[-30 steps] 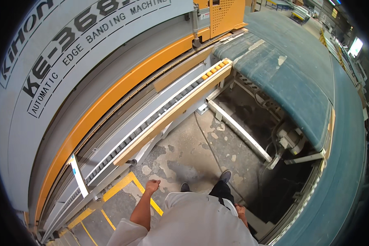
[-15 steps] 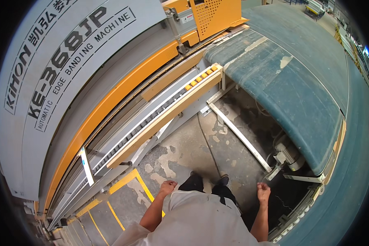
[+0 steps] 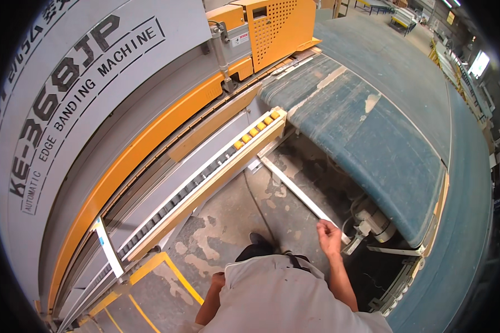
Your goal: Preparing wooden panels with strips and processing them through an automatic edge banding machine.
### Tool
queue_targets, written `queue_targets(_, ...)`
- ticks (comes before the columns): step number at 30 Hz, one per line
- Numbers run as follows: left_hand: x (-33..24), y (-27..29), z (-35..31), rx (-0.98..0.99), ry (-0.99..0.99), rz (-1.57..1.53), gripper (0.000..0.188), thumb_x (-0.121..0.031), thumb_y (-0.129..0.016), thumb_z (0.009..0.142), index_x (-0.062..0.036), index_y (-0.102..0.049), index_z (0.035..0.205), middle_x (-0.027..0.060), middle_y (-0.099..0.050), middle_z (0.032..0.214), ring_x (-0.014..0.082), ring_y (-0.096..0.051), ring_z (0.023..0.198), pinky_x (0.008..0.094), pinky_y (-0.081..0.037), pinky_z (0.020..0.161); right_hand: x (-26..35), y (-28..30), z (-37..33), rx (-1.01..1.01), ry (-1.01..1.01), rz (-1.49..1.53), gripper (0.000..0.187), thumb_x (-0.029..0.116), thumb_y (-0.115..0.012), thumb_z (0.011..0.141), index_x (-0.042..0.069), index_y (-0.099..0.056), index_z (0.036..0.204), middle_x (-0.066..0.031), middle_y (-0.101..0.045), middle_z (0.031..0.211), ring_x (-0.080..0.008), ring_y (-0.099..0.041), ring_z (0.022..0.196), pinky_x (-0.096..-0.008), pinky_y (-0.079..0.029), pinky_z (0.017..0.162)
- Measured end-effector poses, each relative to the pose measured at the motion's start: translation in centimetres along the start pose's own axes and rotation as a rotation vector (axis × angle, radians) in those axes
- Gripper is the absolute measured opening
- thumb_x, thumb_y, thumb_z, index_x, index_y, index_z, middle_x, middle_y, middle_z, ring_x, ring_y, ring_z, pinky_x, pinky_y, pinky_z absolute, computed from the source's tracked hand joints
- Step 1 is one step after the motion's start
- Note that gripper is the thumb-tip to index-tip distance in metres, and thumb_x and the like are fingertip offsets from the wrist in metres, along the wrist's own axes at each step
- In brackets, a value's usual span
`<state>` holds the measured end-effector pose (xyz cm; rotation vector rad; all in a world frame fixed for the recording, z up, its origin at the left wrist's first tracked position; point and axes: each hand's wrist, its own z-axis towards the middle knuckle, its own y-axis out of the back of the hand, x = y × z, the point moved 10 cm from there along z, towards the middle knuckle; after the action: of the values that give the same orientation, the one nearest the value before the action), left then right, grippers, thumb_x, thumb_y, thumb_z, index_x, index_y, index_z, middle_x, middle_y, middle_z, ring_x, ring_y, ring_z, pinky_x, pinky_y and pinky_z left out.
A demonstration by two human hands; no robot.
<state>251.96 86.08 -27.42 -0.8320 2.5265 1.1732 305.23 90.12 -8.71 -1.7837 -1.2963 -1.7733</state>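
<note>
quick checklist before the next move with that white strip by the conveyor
1. Right hand at the near end of the long white strip: ok, though a closed grip cannot be told.
2. Left hand free: ok, it hangs low at the side with nothing seen in it.
3. Strip's far end free near the roller rail: cannot tell.
4. Conveyor belt free of loose pieces: ok.
5. Footing on the concrete floor: ok, patchy, no loose objects seen.

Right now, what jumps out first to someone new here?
The big grey and orange machine fills the left side, with a roller rail running along its base. A worn blue-green conveyor belt stretches away on the right. Low in the middle, the right hand reaches toward a white bar above the stained floor.
</note>
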Motion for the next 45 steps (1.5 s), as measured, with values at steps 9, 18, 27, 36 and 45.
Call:
queue_targets(9, -0.2, 3.5, 2.5, -0.113, 0.195, -0.475, 0.032, -0.029, -0.064, 0.089, 0.0005, -0.072, 0.096, 0.0140, -0.072, 0.082, 0.0213, -0.068, 0.068, 0.0341, -0.052, 0.063, 13.6, -6.8, 5.0, 0.056, 0.216, -0.207, 0.031, 0.019, -0.071, 0.086, -0.004, -0.070, 0.107, -0.0147, -0.073, 0.086, -0.0176, -0.070, 0.081, -0.0305, -0.054, 0.075)
queue_targets(18, 1.5, 3.6, 1.2, -0.097, 0.501, -0.823, 0.031, -0.027, -0.064, 0.091, 0.0023, -0.066, 0.101, 0.0090, -0.067, 0.073, 0.0163, -0.060, 0.054, 0.0278, -0.046, 0.049, 16.6, -9.6, 9.2, 0.108, 0.335, -0.167, 0.025, 0.012, -0.073, 0.082, -0.003, -0.070, 0.102, -0.0132, -0.072, 0.087, -0.0208, -0.071, 0.082, -0.0312, -0.053, 0.078)
queue_targets(27, -6.4, 2.5, 3.4, -0.126, 0.233, -0.211, 0.036, -0.033, -0.065, 0.089, -0.0029, -0.072, 0.108, 0.0201, -0.072, 0.101, 0.0267, -0.069, 0.094, 0.0351, -0.051, 0.085, 17.1, -6.0, 16.2, 0.060, 0.403, -0.184, 0.025, 0.011, -0.072, 0.082, -0.002, -0.070, 0.104, -0.0145, -0.071, 0.089, -0.0212, -0.070, 0.081, -0.0316, -0.053, 0.071)
queue_targets(36, -14.1, 5.3, 2.7, -0.209, 0.301, -0.451, 0.035, -0.031, -0.066, 0.089, 0.0005, -0.073, 0.104, 0.0108, -0.073, 0.081, 0.0177, -0.065, 0.070, 0.0307, -0.051, 0.068, 17.0, -5.0, 20.3, 0.061, 0.372, -0.131, 0.025, 0.013, -0.073, 0.082, -0.001, -0.070, 0.102, -0.0146, -0.071, 0.088, -0.0222, -0.070, 0.079, -0.0320, -0.053, 0.069)
queue_targets(45, -10.0, 1.3, 2.3, -0.212, 0.196, -0.398, 0.040, -0.037, -0.068, 0.088, 0.0000, -0.074, 0.102, 0.0103, -0.070, 0.075, 0.0181, -0.062, 0.063, 0.0331, -0.051, 0.064, 18.6, -7.6, 20.3, 0.144, 0.425, -0.147, 0.025, 0.015, -0.075, 0.081, 0.001, -0.071, 0.102, -0.0123, -0.070, 0.084, -0.0233, -0.069, 0.076, -0.0332, -0.054, 0.067)
